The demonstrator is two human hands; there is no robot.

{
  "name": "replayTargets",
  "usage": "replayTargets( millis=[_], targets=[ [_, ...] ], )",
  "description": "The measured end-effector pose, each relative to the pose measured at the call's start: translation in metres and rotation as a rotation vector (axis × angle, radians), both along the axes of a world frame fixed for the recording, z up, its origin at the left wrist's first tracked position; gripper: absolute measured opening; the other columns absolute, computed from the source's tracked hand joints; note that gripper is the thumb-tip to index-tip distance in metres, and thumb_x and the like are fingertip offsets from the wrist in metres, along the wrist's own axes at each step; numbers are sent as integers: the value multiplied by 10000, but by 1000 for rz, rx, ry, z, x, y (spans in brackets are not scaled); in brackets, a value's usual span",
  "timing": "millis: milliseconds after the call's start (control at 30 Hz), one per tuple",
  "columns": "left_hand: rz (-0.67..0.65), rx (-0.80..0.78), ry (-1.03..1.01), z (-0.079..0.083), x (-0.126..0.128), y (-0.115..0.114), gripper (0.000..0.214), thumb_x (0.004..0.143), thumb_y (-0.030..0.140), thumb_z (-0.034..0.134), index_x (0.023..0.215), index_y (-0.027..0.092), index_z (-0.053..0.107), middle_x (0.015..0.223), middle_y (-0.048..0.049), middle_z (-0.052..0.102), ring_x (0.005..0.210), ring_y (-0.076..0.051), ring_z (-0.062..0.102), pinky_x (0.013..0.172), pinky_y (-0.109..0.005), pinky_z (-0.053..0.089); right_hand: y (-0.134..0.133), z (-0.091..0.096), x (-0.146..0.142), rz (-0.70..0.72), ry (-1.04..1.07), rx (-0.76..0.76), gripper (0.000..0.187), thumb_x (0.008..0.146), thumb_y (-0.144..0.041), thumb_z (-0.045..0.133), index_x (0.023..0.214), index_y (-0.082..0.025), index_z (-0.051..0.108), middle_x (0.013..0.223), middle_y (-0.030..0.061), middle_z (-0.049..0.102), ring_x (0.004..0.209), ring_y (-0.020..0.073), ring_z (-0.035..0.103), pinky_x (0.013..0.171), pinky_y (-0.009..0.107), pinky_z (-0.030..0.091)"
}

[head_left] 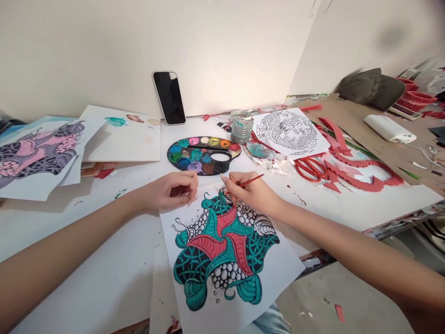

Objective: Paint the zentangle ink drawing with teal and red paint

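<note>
My right hand (251, 190) is closed on a thin red paintbrush (252, 180), its tip down on the upper part of a patterned drawing (222, 250) painted teal, red and black. My left hand (172, 190) rests loosely curled at the sheet's top left corner, fingertips on the paper, with nothing in it. Just beyond both hands lies an oval black paint palette (203, 154) with several colour wells. A water cup (241, 127) stands right of the palette.
A phone (169, 97) leans on the wall. A dragon line drawing (290, 132), red scissors (309, 168) and red paper cut-outs (351, 162) lie to the right. Painted sheets (38, 153) lie left. The white table (104, 260) ends at the right.
</note>
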State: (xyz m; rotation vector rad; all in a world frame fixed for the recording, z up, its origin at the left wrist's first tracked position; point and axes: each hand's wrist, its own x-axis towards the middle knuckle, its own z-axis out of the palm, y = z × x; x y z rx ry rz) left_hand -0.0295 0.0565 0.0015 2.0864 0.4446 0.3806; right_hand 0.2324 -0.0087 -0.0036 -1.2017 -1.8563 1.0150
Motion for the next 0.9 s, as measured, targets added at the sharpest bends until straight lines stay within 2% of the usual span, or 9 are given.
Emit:
replayTargets(
  millis=[333, 500, 900],
  targets=[
    [4, -40, 7, -3, -3, 1, 181, 915, 62, 580, 773, 166, 620, 869, -6, 520, 710, -75, 570, 623, -188, 457, 0, 0, 2, -25, 38, -39, 488, 1013, -545, 515, 676, -196, 470, 564, -18, 589, 547, 92, 559, 599, 255, 417],
    [-1, -42, 9, -3, -4, 1, 172, 913, 69, 577, 778, 167, 621, 873, -13, 529, 718, -85, 576, 626, -195, 466, 0, 0, 1, -7, 11, -45, 499, 997, -548, 547, 656, -194, 465, 551, -20, 583, 519, 82, 518, 576, 253, 393],
    [11, -31, -2, -1, -2, 0, 182, 901, 54, 584, 755, 157, 619, 857, -8, 526, 708, -77, 563, 616, -185, 452, 1, 5, 2, -45, 9, -58, 477, 1006, -555, 516, 692, -199, 470, 553, -24, 592, 494, 84, 525, 542, 252, 389]
  ],
)
